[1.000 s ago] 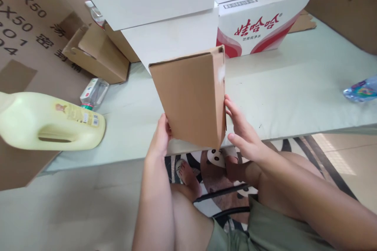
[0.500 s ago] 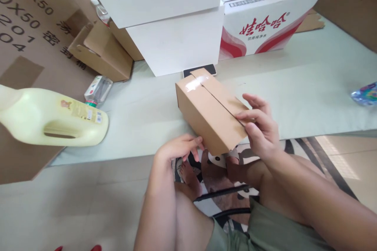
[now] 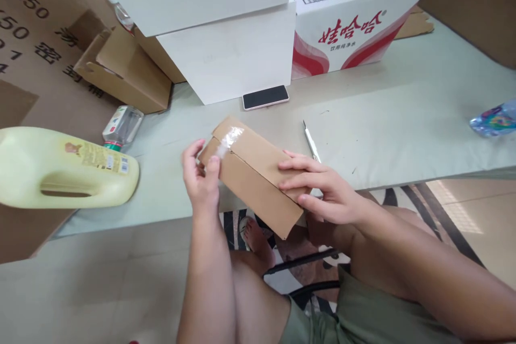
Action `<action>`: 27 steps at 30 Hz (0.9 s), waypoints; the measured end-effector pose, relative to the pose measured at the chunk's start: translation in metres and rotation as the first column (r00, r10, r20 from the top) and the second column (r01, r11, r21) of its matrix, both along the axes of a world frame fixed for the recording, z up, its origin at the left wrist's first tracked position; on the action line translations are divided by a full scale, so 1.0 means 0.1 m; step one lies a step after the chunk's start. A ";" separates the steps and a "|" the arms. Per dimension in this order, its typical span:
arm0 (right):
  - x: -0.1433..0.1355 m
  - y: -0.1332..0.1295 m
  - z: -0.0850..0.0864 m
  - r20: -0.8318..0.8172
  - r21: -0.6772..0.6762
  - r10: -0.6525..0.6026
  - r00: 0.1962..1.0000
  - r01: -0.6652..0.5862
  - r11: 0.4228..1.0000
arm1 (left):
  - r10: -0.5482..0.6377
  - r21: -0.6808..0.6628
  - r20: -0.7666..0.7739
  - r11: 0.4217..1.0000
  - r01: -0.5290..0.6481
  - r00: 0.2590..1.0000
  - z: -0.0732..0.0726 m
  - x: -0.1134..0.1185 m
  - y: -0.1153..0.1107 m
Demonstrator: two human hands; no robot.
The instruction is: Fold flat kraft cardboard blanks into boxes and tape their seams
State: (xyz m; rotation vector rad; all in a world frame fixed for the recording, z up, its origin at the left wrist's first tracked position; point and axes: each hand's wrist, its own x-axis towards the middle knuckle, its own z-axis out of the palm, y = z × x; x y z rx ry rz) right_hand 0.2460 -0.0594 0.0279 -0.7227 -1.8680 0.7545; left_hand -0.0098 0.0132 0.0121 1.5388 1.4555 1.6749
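A small brown cardboard box (image 3: 262,172), with clear tape (image 3: 231,138) over the seam at its far left end, lies slantwise across the table's front edge. My left hand (image 3: 202,172) grips that taped end, thumb on the near side and fingers round the outer end. At the opposite end, my right hand (image 3: 318,185) holds the box with fingers spread over its top; part of its grip is hidden. Just beyond the right hand, a slim white pen-like tool (image 3: 311,142) with a dark tip lies on the table, partly covered by the hand.
A dark-screened phone (image 3: 266,97) lies before stacked white cartons (image 3: 234,54). On the left are a large pale-yellow jug (image 3: 64,172), a clear bottle (image 3: 123,126) and an open brown box (image 3: 129,70). A plastic bottle (image 3: 495,119) lies far right. My legs are below the table edge.
The box has swung left and towards me. My left hand has moved from its near lower side to grip the taped end. The white tool and whole phone have come into sight.
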 end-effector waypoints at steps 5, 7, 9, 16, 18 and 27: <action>0.26 0.10 -0.02 0.084 -0.171 -0.510 0.856 0.517 0.839 | -0.210 -0.197 0.044 0.957 0.215 0.977 -0.03 0.03 -0.03; 0.34 0.17 -0.08 0.300 -0.181 -0.621 0.724 0.683 0.708 | -0.217 -0.194 0.044 0.956 0.221 0.975 -0.03 0.04 -0.03; 0.36 0.22 -0.15 0.557 -0.173 -0.527 0.642 0.711 0.682 | -0.220 -0.188 0.051 0.956 0.226 0.974 -0.04 0.05 -0.02; 0.28 0.28 -0.23 0.862 -0.165 -0.208 0.463 0.643 0.748 | -0.237 -0.195 0.066 0.950 0.245 0.969 -0.05 0.07 -0.01; 0.28 0.29 -0.19 0.848 -0.212 -0.184 0.496 0.637 0.741 | -0.235 -0.193 0.051 0.951 0.240 0.971 -0.05 0.07 -0.02; 0.25 0.15 0.01 0.326 -0.179 -0.713 0.621 0.781 0.598 | -0.267 -0.173 0.072 0.946 0.276 0.961 0.00 0.12 -0.07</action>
